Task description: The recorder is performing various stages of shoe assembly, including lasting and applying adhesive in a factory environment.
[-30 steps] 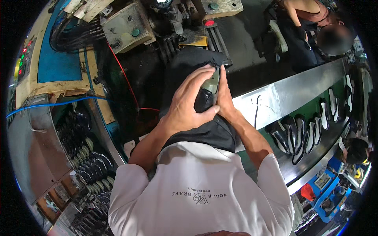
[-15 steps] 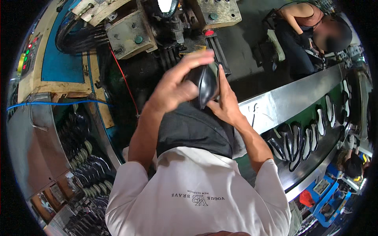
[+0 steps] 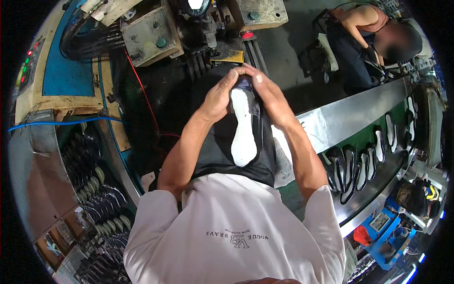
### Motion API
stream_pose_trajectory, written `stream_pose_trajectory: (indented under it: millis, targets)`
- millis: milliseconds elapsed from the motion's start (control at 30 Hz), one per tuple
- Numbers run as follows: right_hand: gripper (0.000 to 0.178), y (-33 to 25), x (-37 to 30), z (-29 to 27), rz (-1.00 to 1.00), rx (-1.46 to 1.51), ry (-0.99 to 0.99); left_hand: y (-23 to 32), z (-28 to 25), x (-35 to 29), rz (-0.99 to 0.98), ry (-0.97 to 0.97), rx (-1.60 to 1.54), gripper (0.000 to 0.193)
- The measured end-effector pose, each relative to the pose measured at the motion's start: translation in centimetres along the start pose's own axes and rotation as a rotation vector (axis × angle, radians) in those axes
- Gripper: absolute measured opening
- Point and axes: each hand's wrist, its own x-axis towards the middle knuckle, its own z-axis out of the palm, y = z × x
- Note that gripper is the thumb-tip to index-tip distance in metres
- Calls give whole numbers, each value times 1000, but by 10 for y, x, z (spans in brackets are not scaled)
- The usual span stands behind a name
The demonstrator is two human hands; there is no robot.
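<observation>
A dark shoe upper (image 3: 257, 125) lies along my lap with its long white insole board (image 3: 243, 137) facing up. The board's broader end points toward my body. Around the far end of the shoe curl both my hands, their fingertips meeting over it. My left hand (image 3: 219, 98) grips the left side, and my right hand (image 3: 269, 97) wraps the right side with its thumb near the top. Dark purplish material (image 3: 244, 84) shows between the hands. Part of the upper blends into my dark apron (image 3: 208, 154).
A machine (image 3: 208, 28) with metal boxes and a red button (image 3: 247, 35) stands ahead. To the right runs a metal-edged conveyor (image 3: 331, 124) with several shoe uppers (image 3: 350, 165). More uppers (image 3: 106, 196) fill a rack at left. Another person (image 3: 359, 42) sits working at far right.
The shoe upper has been turned and lowered toward my lap, so its white insole board now faces up. My left hand has come in from the side to close on the far end.
</observation>
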Motion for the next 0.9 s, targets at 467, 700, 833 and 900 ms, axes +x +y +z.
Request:
stream_pose_trajectory:
  millis: [467,700,833,900]
  targets:
    - [44,16,8,16,64,94,132,-4,-4,1,160,-23,251,46]
    - [44,21,7,8,79,23,118,-18,1,-7,241,4,366,49]
    - [43,29,9,6,10,-58,129,-35,3,-7,365,105,656,44]
    - [42,37,7,4,47,53,141,-31,3,-2,259,58,577,48]
